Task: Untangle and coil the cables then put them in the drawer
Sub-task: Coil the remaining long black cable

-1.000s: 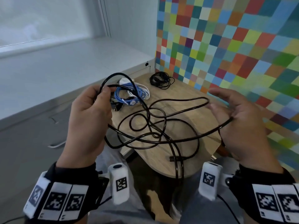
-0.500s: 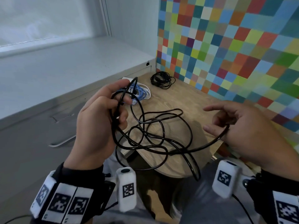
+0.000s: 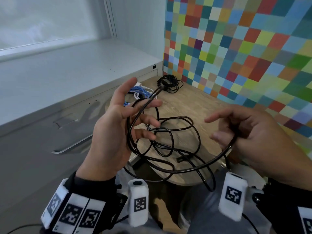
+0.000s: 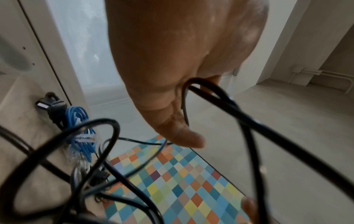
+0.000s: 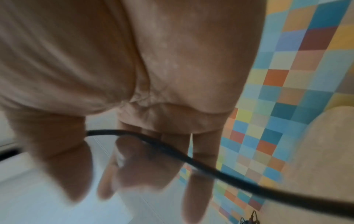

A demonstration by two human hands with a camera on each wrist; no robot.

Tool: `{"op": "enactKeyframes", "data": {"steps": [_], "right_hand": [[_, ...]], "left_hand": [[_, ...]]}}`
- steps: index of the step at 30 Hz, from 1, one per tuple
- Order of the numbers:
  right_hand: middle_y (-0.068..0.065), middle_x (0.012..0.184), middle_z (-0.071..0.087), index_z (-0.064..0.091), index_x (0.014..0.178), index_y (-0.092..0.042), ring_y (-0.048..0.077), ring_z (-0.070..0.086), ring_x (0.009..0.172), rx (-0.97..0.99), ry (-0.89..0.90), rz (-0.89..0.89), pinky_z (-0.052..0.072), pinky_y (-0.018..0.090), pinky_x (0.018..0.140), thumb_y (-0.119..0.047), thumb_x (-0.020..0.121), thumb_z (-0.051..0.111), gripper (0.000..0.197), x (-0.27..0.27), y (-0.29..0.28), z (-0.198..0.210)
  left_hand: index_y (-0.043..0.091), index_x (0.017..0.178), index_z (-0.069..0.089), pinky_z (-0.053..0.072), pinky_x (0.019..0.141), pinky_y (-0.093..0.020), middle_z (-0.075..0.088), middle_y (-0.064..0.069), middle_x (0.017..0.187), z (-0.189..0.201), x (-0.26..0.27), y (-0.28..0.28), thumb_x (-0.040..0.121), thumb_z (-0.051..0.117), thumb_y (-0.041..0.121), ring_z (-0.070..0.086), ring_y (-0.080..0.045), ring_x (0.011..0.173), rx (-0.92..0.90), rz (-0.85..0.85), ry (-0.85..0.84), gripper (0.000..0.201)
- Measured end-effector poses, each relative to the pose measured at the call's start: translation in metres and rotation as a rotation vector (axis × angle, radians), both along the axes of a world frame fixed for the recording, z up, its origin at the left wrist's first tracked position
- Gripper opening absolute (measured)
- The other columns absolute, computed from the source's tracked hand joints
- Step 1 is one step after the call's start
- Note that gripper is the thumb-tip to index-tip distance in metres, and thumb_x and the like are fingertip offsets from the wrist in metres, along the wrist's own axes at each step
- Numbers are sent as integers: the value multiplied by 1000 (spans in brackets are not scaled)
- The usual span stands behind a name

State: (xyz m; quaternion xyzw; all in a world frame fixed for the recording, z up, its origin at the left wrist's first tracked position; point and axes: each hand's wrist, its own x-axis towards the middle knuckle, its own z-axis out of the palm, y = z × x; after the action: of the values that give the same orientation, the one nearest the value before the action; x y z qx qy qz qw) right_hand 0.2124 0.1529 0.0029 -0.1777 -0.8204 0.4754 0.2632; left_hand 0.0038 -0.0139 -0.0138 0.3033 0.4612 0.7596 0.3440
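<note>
A drawer front (image 3: 55, 132) with its handle was seen at far left, closed. The left hand (image 3: 114, 132) was held up with fingers spread and straight; loops of the black cable (image 3: 170, 169) were draped across its palm and fingers rather than gripped. The cable was judged light, springy and somewhat stiff, likely to hold its curl and to slide; it would best be taken near a plug end. Its tangle hung between the hands above the wooden table (image 3: 199, 105). The right hand (image 3: 253, 137) was curled around one strand, index finger extended.
</note>
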Motion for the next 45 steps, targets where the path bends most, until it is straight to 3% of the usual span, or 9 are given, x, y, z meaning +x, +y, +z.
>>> {"op": "enactKeyframes", "data": {"steps": [5, 10, 20, 25, 32, 35, 39, 42, 45], "right_hand": [[-1, 59, 50, 74, 95, -18, 20, 37, 47, -233, 301, -242, 36, 36, 51, -14, 99, 61, 14, -3, 13, -8], [-4, 48, 24, 69, 98, -16, 13, 17, 40, -408, 468, -372, 25, 22, 45, -12, 107, 49, 22, -5, 24, -9], [-6, 49, 30, 71, 90, -25, 13, 25, 42, -429, 454, -526, 32, 24, 46, -4, 102, 49, 33, -6, 32, -16], [-1, 63, 53, 73, 102, -29, 14, 49, 53, -94, 210, -413, 52, 43, 61, 4, 92, 60, 37, -3, 28, -17], [-18, 123, 68, 65, 124, -52, 28, 68, 77, -44, -51, -76, 63, 45, 74, -75, 73, 74, 56, -18, -8, -5], [-19, 126, 69, 64, 128, -50, 7, 61, 61, -102, 38, -3, 59, 32, 67, -64, 86, 65, 45, -28, -20, -3], [-9, 83, 73, 75, 107, -43, 2, 56, 54, -145, 74, -48, 50, 20, 57, -43, 80, 64, 29, -32, -25, -2], [-3, 70, 65, 78, 84, -37, 8, 49, 51, -179, 166, -207, 42, 31, 57, -22, 94, 68, 21, -26, -7, -9], [11, 68, 56, 75, 80, -23, 23, 44, 47, -311, 282, -324, 40, 34, 52, -6, 101, 59, 32, -16, 12, -12]], "left_hand": [[17, 118, 70, 50, 61, -34, 73, -12, 74, -5, -8, -2, 92, 43, -11, 62, -24, 64, -268, 164, 342, 47], [21, 81, 77, 42, 56, -28, 53, -4, 52, -9, -18, -3, 83, 57, 15, 47, -18, 52, -353, 328, 504, 21], [13, 84, 67, 38, 56, -24, 53, -1, 66, -10, -22, -8, 83, 80, 8, 45, -15, 61, -287, 204, 546, 14], [18, 72, 74, 27, 49, -25, 40, -17, 53, -6, -16, -7, 81, 70, 52, 29, -27, 50, -283, 388, 586, 35], [12, 56, 68, 26, 44, -17, 30, 10, 41, -4, 2, 0, 94, 67, 41, 27, -7, 40, -353, 346, 665, 48], [16, 58, 69, 30, 48, -19, 35, 9, 44, -4, 5, 2, 93, 64, 47, 33, -7, 45, -298, 274, 720, 47], [16, 62, 69, 31, 49, -21, 38, -1, 44, -3, 6, -1, 97, 59, 47, 35, -17, 43, -251, 258, 748, 48], [14, 65, 67, 32, 46, -27, 49, -19, 54, -5, -6, -4, 103, 57, 36, 37, -37, 49, -171, 444, 581, 46], [15, 73, 62, 31, 45, -23, 48, -4, 54, -2, -22, -7, 107, 53, 22, 37, -19, 48, -80, 613, 305, 36]]}}
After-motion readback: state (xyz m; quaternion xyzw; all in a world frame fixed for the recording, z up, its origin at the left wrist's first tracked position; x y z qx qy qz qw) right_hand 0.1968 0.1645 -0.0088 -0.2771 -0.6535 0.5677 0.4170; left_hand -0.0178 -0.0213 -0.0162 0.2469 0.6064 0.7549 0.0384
